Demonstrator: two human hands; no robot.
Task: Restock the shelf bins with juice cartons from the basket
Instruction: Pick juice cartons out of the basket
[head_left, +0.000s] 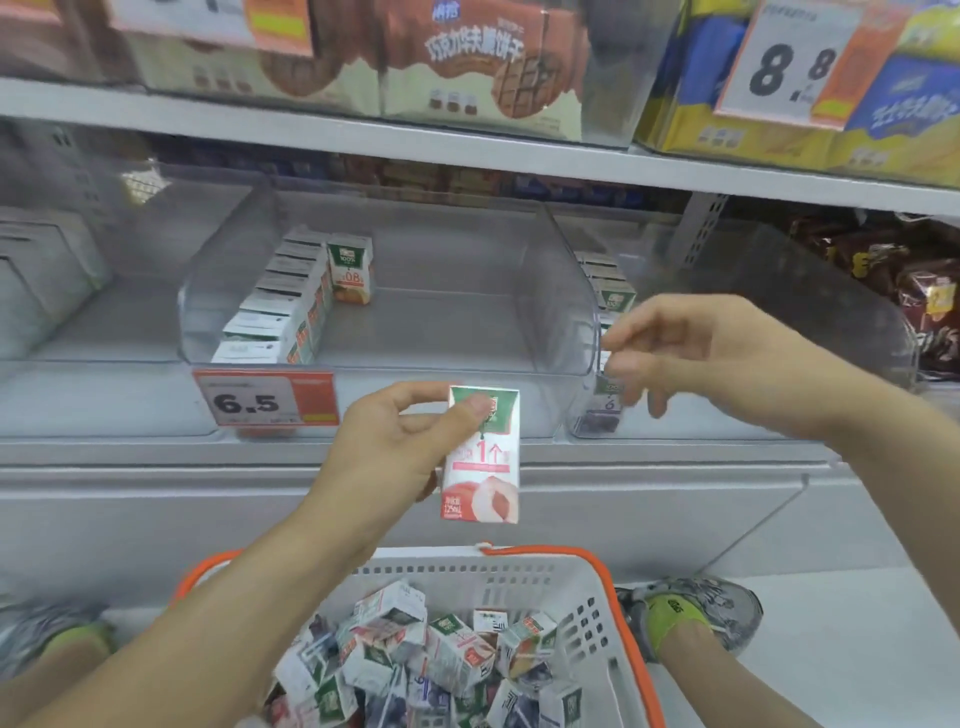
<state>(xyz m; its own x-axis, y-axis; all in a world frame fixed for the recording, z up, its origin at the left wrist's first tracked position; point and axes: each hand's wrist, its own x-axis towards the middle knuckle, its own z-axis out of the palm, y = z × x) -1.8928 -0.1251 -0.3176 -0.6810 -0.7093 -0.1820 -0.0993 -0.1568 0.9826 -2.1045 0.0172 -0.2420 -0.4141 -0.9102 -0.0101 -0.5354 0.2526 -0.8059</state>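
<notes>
The left hand (400, 441) is raised in front of the shelf edge, forearm reaching up from the lower left, and pinches an upright peach juice carton (482, 457) between thumb on its printed front and fingers behind. The carton hangs in the air just below the front lip of the middle clear bin (561, 312), above the basket. The right hand (696, 353) is lifted higher and to the right, wrist bent, fingers loosely curled and blurred, holding nothing; it hovers in front of the wall between the middle bin and the right clear bin (831, 312).

The grey metal shelving (467, 150) fills the view. Its upper shelf carries large wafer biscuit boxes (467, 62) and yellow and blue packs (909, 124) behind a price sign reading 8.8 (789, 62). On the lower shelf the middle bin holds a row of cartons (275, 306) along its left wall and one orange juice carton (352, 267) standing beside the row's far end. The right bin holds a row of cartons (610, 291) along its left wall. A price tag reading 6.5 (265, 397) hangs at the shelf front.

Below, a grey shopping basket (587, 623) with orange handles sits on the floor between two sneakers (696, 618), heaped with loose juice cartons (431, 660).
</notes>
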